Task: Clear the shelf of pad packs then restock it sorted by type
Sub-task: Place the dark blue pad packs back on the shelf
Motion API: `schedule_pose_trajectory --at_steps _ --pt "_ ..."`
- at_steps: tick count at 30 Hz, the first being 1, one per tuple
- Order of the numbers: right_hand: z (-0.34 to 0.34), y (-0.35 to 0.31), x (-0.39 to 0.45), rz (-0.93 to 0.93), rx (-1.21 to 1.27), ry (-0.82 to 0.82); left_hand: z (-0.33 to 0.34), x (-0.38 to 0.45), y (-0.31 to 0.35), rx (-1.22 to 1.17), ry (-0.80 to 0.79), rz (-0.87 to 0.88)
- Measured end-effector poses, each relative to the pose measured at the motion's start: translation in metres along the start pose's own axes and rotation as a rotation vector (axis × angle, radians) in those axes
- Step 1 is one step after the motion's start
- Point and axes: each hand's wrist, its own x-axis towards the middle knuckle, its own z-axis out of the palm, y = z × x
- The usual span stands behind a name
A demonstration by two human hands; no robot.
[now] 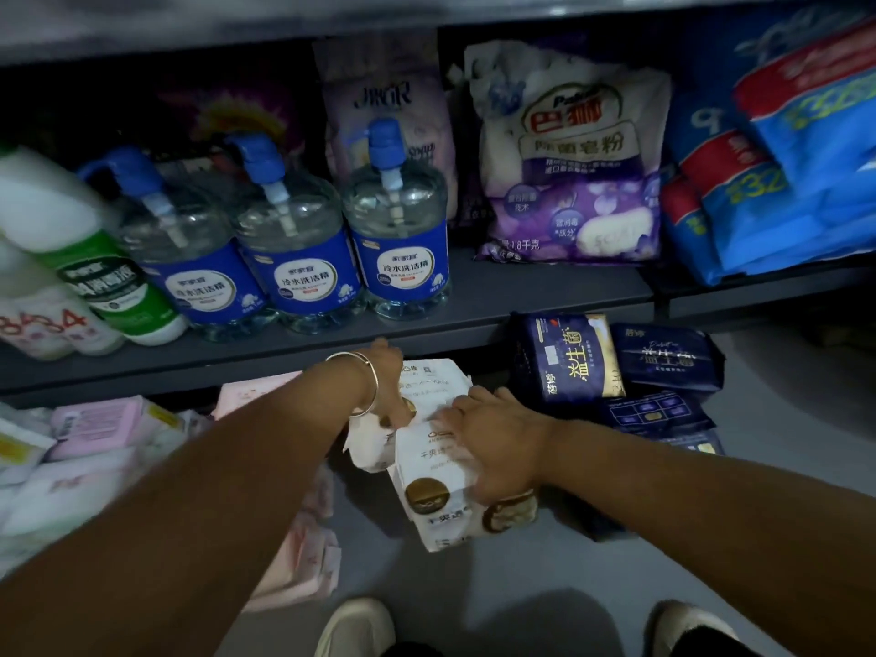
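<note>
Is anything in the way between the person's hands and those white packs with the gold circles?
Nothing visible. The left hand and right hand already rest directly on the white pad packs with gold circles. The dark blue packs sit off to the right.

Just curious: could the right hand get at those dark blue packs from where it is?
Probably yes. The right hand rests on white packs, and the dark blue packs sit just beyond it with nothing between.

Three clear blue-labelled detergent jugs [313,258] sat beside a purple-white soap powder bag [573,158], with blue-red packs [777,149] further right.
</note>
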Motion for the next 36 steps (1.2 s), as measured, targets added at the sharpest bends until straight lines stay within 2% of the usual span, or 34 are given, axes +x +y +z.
schedule_pose_trajectory --at_steps 3,7,11,15,22,26,32,36 --pt "-0.048 -0.001 -0.026 0.031 0.076 -0.025 -0.040 -0.042 -0.002 -0.053 0.035 -0.004" --pt "-0.115 0.002 -0.073 0.081 0.311 -0.024 -0.093 -0.102 0.004 -0.160 0.116 -0.006" --pt "-0.175 -0.003 -0.129 0.101 0.465 0.059 -0.146 -0.165 0.019 -0.240 0.239 0.024" --pt "-0.223 -0.008 -0.175 0.122 0.491 0.160 -0.195 -0.216 0.034 -0.341 0.405 0.075" --pt "-0.294 -0.007 -0.225 0.162 0.261 0.442 -0.269 -0.258 0.051 -0.611 0.723 0.191" --pt "-0.324 0.005 -0.233 0.176 0.201 0.565 -0.302 -0.254 0.050 -0.649 0.875 0.222" --pt "-0.356 0.034 -0.220 0.256 0.103 0.648 -0.333 -0.221 0.044 -0.701 1.051 0.198" --pt "-0.371 0.061 -0.200 0.320 0.088 0.668 -0.350 -0.194 0.037 -0.758 1.111 0.219"
